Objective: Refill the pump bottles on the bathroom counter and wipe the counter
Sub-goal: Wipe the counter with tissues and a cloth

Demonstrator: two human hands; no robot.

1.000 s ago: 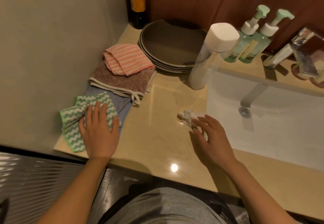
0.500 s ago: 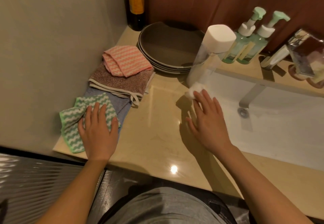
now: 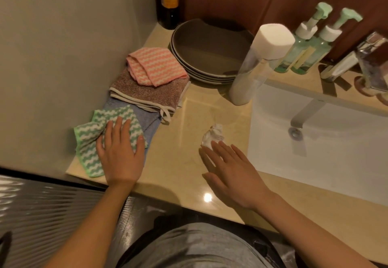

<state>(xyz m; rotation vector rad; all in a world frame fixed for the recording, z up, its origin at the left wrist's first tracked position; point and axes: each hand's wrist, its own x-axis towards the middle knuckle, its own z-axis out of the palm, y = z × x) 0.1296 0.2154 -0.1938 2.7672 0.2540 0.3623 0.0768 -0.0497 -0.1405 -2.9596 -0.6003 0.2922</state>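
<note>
Two green pump bottles (image 3: 308, 43) stand side by side at the back of the beige counter (image 3: 176, 162), right of a tall clear refill bottle (image 3: 254, 66) with a white cap. A crumpled white tissue (image 3: 213, 135) lies on the counter left of the sink. My right hand (image 3: 233, 171) lies flat with fingers spread, its fingertips resting on the tissue's near edge. My left hand (image 3: 120, 154) presses flat on a green-and-white striped cloth (image 3: 100, 135) at the counter's left front.
A pink striped cloth (image 3: 155, 66), a brown towel (image 3: 147, 93) and a blue cloth (image 3: 147, 118) lie stacked along the left wall. Grey plates (image 3: 210, 49) and a dark bottle (image 3: 169, 1) stand behind. The white sink (image 3: 315, 141) and chrome faucet (image 3: 344, 64) fill the right.
My right hand has slid the tissue back from near the refill bottle toward me across the counter. My left hand stays on the green cloth.
</note>
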